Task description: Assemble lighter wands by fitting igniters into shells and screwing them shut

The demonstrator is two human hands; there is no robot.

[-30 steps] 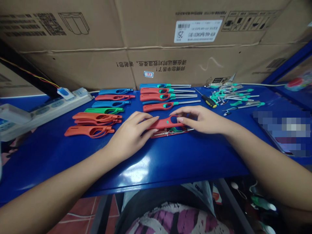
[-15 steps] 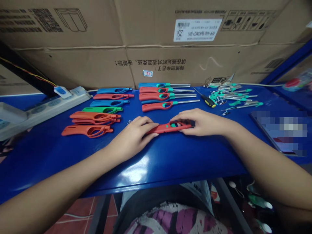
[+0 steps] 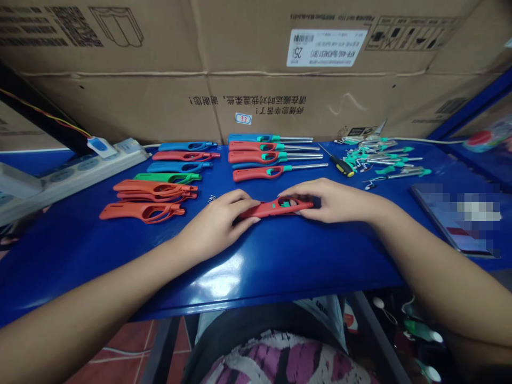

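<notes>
A red gas lighter body (image 3: 266,208) with a green trigger piece showing in its opening lies across the middle, held between both hands. My left hand (image 3: 224,218) pinches its handle end. Around its front end, my right hand (image 3: 320,201) is closed, with fingertips at the trigger opening. No metal tube shows at that end; part of it is hidden by the fingers. Behind my hands are lighters with metal tubes (image 3: 260,174), stacked in a row. Empty lighter casings (image 3: 140,212) in orange, red, green and blue lie to the left.
Small screws (image 3: 212,199) lie beside my left hand. A screwdriver (image 3: 342,166) rests at the back, left of a pile of metal tubes with green parts (image 3: 384,154). A phone-like device (image 3: 456,224) is at right, a power strip (image 3: 80,173) at left. Cardboard (image 3: 256,64) stands behind.
Both hands keep hold of the red lighter body in nearly the same place. The whole view has shifted very slightly; nothing else visibly moves.
</notes>
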